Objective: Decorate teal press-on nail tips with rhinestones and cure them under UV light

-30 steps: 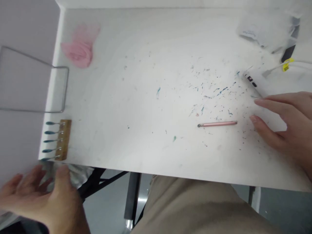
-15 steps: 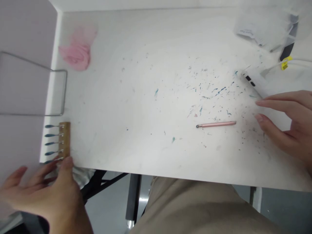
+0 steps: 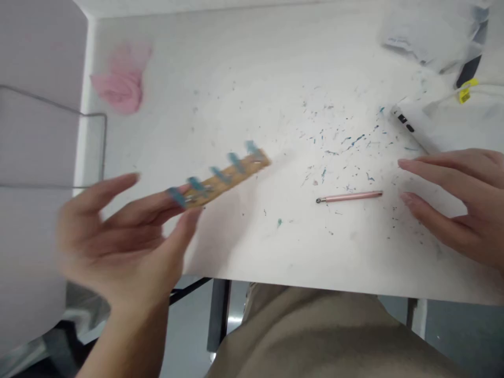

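A narrow wooden strip [image 3: 220, 185] carries several small teal-blue pieces [image 3: 216, 172] in a row, fixed by shiny metal bits; motion blurs them. My left hand [image 3: 129, 236] pinches the strip's near left end between thumb and fingers, holding it tilted above the white table [image 3: 165, 126]. On the right, my right hand [image 3: 460, 199] hovers over the tabletop with thumb and forefinger apart and nothing between them. Just left of its fingertips lies a slim pink rod [image 3: 350, 196] with a round metal tip.
Blue and dark paint specks mark the table's right half. A pink cloth [image 3: 122, 89] lies at the back left, beside a bent metal wire frame [image 3: 104, 142]. A white device [image 3: 409, 128], a yellow-tagged cable [image 3: 466, 90] and a clear bag [image 3: 425, 42] occupy the right.
My left hand has lifted the wooden strip from the table's left edge, carried it right and turned it from upright to slanting. My right hand has shifted slightly left.
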`<move>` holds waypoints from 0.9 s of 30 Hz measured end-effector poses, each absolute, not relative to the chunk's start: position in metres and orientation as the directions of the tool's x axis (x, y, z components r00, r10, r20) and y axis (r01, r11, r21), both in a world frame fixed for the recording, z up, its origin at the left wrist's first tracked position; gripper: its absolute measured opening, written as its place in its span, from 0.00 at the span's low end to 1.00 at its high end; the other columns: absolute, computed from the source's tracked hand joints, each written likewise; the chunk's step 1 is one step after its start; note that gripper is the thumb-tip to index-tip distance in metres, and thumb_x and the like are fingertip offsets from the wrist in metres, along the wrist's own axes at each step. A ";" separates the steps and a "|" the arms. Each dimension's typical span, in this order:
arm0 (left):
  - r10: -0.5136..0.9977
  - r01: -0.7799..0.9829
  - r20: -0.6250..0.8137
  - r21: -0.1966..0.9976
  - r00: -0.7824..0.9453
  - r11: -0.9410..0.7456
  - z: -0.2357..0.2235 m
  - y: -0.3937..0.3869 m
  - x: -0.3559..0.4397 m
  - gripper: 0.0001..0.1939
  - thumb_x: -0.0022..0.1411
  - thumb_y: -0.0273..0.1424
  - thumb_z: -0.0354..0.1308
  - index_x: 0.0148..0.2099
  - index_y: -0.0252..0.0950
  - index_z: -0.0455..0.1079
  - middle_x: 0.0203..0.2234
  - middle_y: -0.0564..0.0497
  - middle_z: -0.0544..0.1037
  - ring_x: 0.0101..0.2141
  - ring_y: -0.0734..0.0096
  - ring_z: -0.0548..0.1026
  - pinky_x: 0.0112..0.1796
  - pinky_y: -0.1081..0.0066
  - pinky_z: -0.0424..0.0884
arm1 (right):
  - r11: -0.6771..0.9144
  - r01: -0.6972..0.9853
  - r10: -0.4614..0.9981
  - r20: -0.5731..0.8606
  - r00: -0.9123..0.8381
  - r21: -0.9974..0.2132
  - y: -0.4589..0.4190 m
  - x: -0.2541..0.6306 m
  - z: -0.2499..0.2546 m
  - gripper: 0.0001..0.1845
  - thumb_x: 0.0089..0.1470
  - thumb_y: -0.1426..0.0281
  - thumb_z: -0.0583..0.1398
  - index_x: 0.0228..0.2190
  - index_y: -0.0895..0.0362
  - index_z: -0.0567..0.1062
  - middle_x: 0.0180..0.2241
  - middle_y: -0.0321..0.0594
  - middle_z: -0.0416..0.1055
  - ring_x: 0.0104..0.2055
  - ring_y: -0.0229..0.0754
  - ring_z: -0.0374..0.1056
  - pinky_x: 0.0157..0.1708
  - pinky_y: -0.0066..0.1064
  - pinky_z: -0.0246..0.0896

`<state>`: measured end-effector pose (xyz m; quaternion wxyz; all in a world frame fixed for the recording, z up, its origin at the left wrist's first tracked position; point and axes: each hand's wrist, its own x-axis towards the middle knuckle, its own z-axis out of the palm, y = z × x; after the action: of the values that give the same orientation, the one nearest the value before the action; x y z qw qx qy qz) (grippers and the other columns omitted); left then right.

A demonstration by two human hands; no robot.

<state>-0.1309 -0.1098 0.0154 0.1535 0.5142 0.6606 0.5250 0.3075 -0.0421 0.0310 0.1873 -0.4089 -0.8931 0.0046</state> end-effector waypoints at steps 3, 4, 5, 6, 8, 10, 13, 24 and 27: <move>0.939 0.352 0.313 0.903 -0.145 -0.246 0.016 -0.061 -0.091 0.36 0.48 0.21 0.82 0.58 0.44 0.79 0.41 0.56 0.89 0.42 0.62 0.91 0.49 0.62 0.93 | 0.670 0.736 0.723 0.314 -0.615 -0.101 -0.042 0.307 0.030 0.23 0.76 0.61 0.60 0.67 0.50 0.70 0.57 0.44 0.76 0.55 0.46 0.76 0.52 0.42 0.65; 0.947 0.297 0.319 0.908 -0.039 -0.294 0.018 -0.047 -0.079 0.35 0.49 0.22 0.83 0.58 0.43 0.79 0.40 0.56 0.89 0.43 0.63 0.91 0.50 0.65 0.92 | 0.663 0.742 0.730 0.310 -0.610 -0.100 -0.042 0.308 0.031 0.22 0.76 0.61 0.59 0.66 0.51 0.70 0.57 0.44 0.76 0.55 0.46 0.76 0.53 0.41 0.65; 0.953 0.261 0.301 0.918 0.027 -0.297 0.020 -0.035 -0.069 0.34 0.50 0.23 0.83 0.58 0.43 0.78 0.41 0.56 0.90 0.45 0.64 0.91 0.51 0.66 0.92 | 0.650 0.752 0.741 0.303 -0.599 -0.106 -0.041 0.309 0.031 0.21 0.77 0.60 0.59 0.65 0.51 0.71 0.57 0.44 0.76 0.56 0.45 0.76 0.53 0.41 0.65; 0.950 0.256 0.299 0.915 0.093 -0.313 0.021 -0.025 -0.060 0.33 0.52 0.25 0.82 0.58 0.42 0.77 0.42 0.55 0.90 0.46 0.64 0.90 0.51 0.65 0.91 | 0.637 0.763 0.755 0.297 -0.585 -0.115 -0.041 0.310 0.033 0.20 0.77 0.60 0.58 0.64 0.51 0.72 0.56 0.43 0.76 0.56 0.44 0.76 0.54 0.40 0.66; 0.944 0.290 0.274 0.903 0.183 -0.318 0.021 -0.010 -0.047 0.30 0.58 0.28 0.79 0.59 0.41 0.73 0.41 0.54 0.90 0.45 0.63 0.90 0.53 0.60 0.90 | 0.623 0.773 0.768 0.278 -0.577 -0.118 -0.041 0.311 0.036 0.18 0.77 0.60 0.57 0.62 0.52 0.73 0.56 0.42 0.76 0.55 0.43 0.76 0.55 0.40 0.66; 0.948 0.351 0.190 0.896 0.255 -0.273 0.019 0.000 -0.039 0.28 0.61 0.29 0.75 0.60 0.43 0.70 0.41 0.54 0.90 0.45 0.64 0.89 0.54 0.59 0.88 | 0.626 0.776 0.766 0.255 -0.590 -0.083 -0.043 0.310 0.041 0.17 0.78 0.59 0.56 0.59 0.52 0.75 0.54 0.42 0.77 0.52 0.43 0.77 0.53 0.42 0.65; 0.935 0.469 0.150 0.833 0.322 -0.295 0.019 0.008 -0.030 0.31 0.58 0.29 0.74 0.61 0.46 0.69 0.43 0.55 0.90 0.45 0.60 0.89 0.51 0.59 0.84 | 0.661 0.749 0.741 0.208 -0.639 -0.052 -0.046 0.301 0.050 0.14 0.78 0.60 0.54 0.54 0.52 0.75 0.51 0.40 0.78 0.47 0.43 0.75 0.51 0.43 0.63; 0.903 0.609 0.110 0.704 0.415 -0.365 0.024 0.013 -0.032 0.29 0.63 0.28 0.67 0.65 0.44 0.71 0.46 0.52 0.87 0.51 0.58 0.82 0.54 0.58 0.76 | 0.562 0.825 0.823 0.059 -0.564 0.059 -0.012 0.316 0.057 0.22 0.64 0.53 0.56 0.49 0.52 0.80 0.43 0.39 0.78 0.30 0.35 0.61 0.38 0.38 0.50; 0.902 0.621 0.102 0.693 0.419 -0.367 0.025 0.012 -0.035 0.29 0.63 0.30 0.68 0.65 0.45 0.70 0.51 0.51 0.87 0.54 0.58 0.81 0.57 0.58 0.76 | 0.465 0.870 0.885 0.089 -0.456 -0.164 -0.008 0.308 0.051 0.20 0.66 0.53 0.59 0.45 0.52 0.85 0.41 0.39 0.78 0.32 0.34 0.65 0.37 0.33 0.53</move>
<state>-0.0350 0.0116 0.0247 0.2909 0.7904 0.4818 0.2418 0.3084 -0.0079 0.0507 0.0808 -0.5152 -0.8520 0.0471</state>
